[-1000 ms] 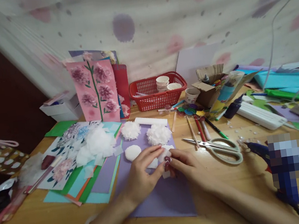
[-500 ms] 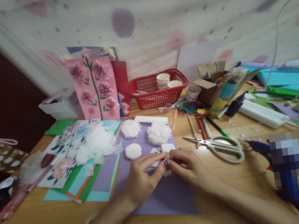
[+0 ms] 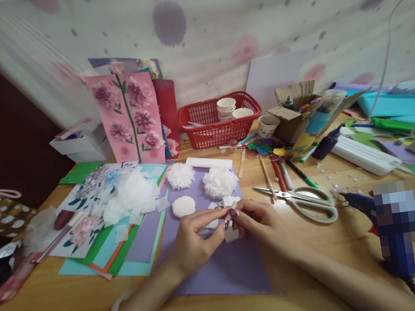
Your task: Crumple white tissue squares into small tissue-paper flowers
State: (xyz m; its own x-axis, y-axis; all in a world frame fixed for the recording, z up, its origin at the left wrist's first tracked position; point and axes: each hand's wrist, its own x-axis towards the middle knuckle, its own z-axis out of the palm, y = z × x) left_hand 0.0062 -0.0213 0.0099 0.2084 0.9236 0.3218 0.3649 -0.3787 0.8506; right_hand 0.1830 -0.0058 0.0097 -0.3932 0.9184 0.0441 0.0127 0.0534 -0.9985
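Note:
Over a purple paper sheet, my left hand and my right hand meet fingertip to fingertip. They pinch a small white piece of tissue paper, which the fingers mostly hide. Small white paper squares lie just behind and beneath the fingers. Beyond them sit two fluffy white paper flowers, one on the left and one on the right. A round white paper disc is beside my left hand, and a white paper roll lies at the sheet's far end.
Scissors and a blue glue gun lie to the right, near brushes and pens. A red basket with paper cups stands at the back. On the left are loose white tissue pieces, coloured sheets and a pink flower picture.
Both hands stay together over the purple sheet while their fingers work the small white piece. My left thumb has drawn slightly away from the right fingertips. The camera view has shifted slightly.

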